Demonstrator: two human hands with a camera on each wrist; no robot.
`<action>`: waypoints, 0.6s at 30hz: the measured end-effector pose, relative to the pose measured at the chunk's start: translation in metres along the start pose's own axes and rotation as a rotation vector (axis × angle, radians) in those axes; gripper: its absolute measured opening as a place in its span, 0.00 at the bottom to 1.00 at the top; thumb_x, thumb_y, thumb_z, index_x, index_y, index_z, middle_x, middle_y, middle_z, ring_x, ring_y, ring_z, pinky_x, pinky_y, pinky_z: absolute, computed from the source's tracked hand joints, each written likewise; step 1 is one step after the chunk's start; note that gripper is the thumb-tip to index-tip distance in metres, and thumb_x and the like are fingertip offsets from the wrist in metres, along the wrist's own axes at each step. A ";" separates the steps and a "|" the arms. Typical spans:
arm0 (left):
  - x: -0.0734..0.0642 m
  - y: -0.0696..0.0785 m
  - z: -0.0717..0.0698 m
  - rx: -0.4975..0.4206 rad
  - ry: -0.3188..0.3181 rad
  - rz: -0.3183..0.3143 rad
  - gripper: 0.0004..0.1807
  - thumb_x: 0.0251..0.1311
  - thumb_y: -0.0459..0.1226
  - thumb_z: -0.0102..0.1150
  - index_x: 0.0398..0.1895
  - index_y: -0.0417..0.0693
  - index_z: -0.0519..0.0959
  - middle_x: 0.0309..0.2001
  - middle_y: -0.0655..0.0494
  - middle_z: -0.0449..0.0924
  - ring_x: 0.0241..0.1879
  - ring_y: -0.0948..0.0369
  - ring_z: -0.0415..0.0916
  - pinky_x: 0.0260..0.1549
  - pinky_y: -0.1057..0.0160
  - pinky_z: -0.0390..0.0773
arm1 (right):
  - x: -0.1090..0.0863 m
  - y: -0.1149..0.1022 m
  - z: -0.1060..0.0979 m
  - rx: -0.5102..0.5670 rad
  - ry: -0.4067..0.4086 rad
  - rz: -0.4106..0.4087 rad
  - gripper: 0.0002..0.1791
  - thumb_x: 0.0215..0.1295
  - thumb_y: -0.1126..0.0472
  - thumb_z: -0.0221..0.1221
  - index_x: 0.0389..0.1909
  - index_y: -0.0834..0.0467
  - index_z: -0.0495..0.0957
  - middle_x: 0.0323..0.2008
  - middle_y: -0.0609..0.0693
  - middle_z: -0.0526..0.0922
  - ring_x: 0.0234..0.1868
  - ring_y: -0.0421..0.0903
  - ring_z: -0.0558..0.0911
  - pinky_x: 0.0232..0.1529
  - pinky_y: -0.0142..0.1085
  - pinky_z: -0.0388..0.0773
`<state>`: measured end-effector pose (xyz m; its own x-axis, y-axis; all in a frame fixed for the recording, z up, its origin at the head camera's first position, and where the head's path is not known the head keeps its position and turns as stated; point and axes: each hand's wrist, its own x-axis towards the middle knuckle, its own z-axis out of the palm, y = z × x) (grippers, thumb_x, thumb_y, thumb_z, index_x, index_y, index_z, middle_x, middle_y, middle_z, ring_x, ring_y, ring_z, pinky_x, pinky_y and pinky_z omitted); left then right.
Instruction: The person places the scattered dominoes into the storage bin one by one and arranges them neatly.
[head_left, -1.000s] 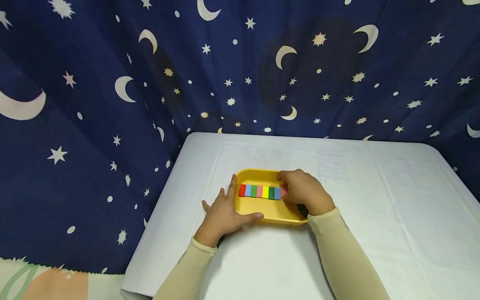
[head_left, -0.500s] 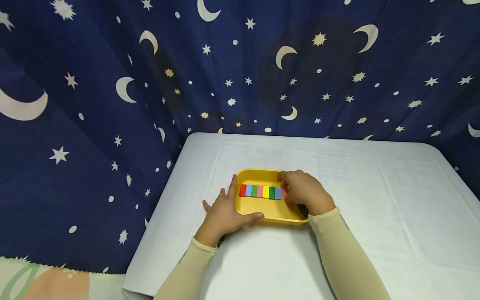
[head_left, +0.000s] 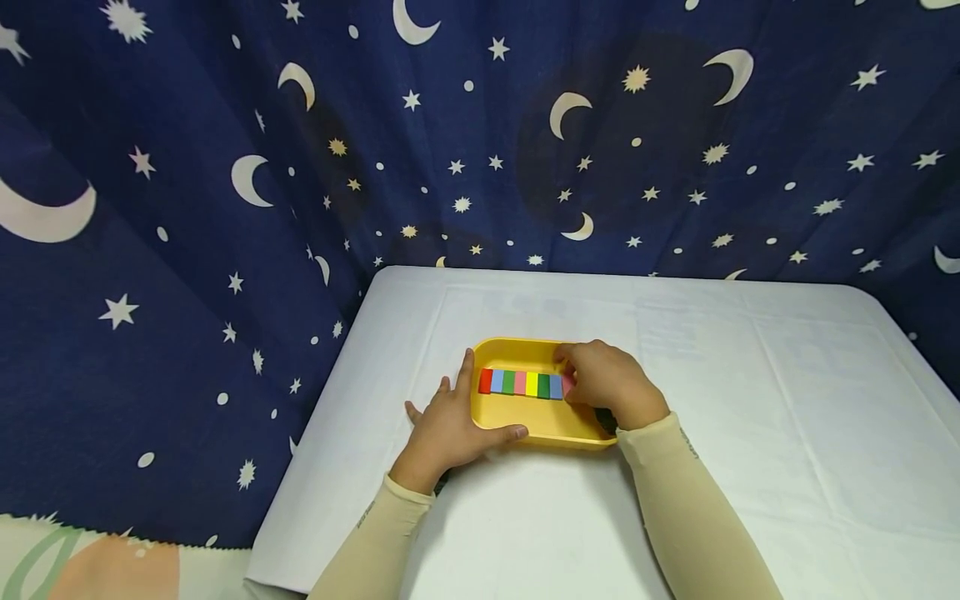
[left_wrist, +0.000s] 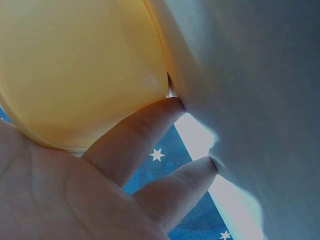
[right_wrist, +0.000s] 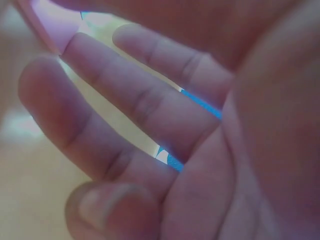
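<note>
A yellow tray point(head_left: 536, 421) holds a row of small coloured blocks point(head_left: 520, 383) set side by side, red at the left end. At the row's right end my right hand point(head_left: 611, 383) pinches a pink block point(head_left: 567, 385), part of it hidden by the fingers. That pink block point(right_wrist: 57, 22) shows between fingers in the right wrist view. My left hand point(head_left: 444, 429) is spread at the tray's near left corner, thumb along the near rim and index finger along the left side. In the left wrist view two straight fingers point(left_wrist: 142, 132) lie beside the tray wall point(left_wrist: 162, 55).
The tray stands on a table with a white cloth point(head_left: 750, 417). A dark blue curtain point(head_left: 480, 125) with moons and stars hangs behind and to the left. A patterned cloth point(head_left: 112, 567) shows at the lower left.
The pink block tilted slightly away from the row half a second ago and now lies against the blue block at its end. The left hand and tray have stayed put.
</note>
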<state>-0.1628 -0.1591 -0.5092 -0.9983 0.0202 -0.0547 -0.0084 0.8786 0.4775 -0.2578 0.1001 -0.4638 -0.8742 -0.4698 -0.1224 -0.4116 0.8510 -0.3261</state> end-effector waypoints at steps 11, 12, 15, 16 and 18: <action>-0.001 0.001 -0.002 0.005 -0.011 -0.011 0.81 0.32 0.89 0.54 0.87 0.69 0.31 0.75 0.51 0.72 0.78 0.42 0.60 0.60 0.12 0.41 | 0.000 -0.001 -0.001 0.001 -0.008 0.003 0.30 0.51 0.60 0.79 0.58 0.55 0.83 0.37 0.46 0.86 0.38 0.49 0.79 0.42 0.49 0.77; -0.001 0.001 -0.002 0.005 -0.012 -0.011 0.81 0.32 0.90 0.54 0.87 0.69 0.30 0.75 0.51 0.71 0.78 0.42 0.60 0.60 0.12 0.41 | 0.000 -0.001 -0.001 0.002 -0.009 0.004 0.31 0.51 0.60 0.80 0.58 0.55 0.83 0.37 0.46 0.86 0.39 0.49 0.79 0.42 0.49 0.77; -0.001 0.001 -0.002 0.005 -0.011 -0.011 0.81 0.31 0.90 0.54 0.87 0.69 0.31 0.74 0.51 0.72 0.78 0.42 0.60 0.60 0.11 0.41 | 0.000 -0.001 0.000 0.007 -0.014 0.007 0.32 0.51 0.58 0.81 0.58 0.55 0.83 0.38 0.46 0.86 0.39 0.48 0.79 0.43 0.49 0.78; 0.000 0.001 -0.002 0.006 -0.010 -0.011 0.81 0.31 0.90 0.54 0.87 0.69 0.31 0.74 0.51 0.72 0.78 0.42 0.60 0.60 0.11 0.41 | 0.000 -0.001 0.000 0.011 -0.017 0.008 0.32 0.51 0.57 0.81 0.59 0.55 0.83 0.39 0.46 0.86 0.39 0.48 0.79 0.43 0.49 0.78; 0.000 0.001 -0.001 0.004 -0.008 -0.010 0.81 0.32 0.90 0.54 0.87 0.68 0.31 0.74 0.50 0.72 0.78 0.42 0.60 0.60 0.11 0.41 | 0.000 -0.001 0.000 0.018 -0.022 0.010 0.33 0.51 0.55 0.82 0.59 0.55 0.83 0.40 0.46 0.87 0.39 0.47 0.80 0.43 0.49 0.78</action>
<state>-0.1626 -0.1590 -0.5076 -0.9976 0.0151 -0.0671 -0.0185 0.8805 0.4737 -0.2571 0.0991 -0.4636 -0.8725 -0.4661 -0.1464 -0.3978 0.8517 -0.3411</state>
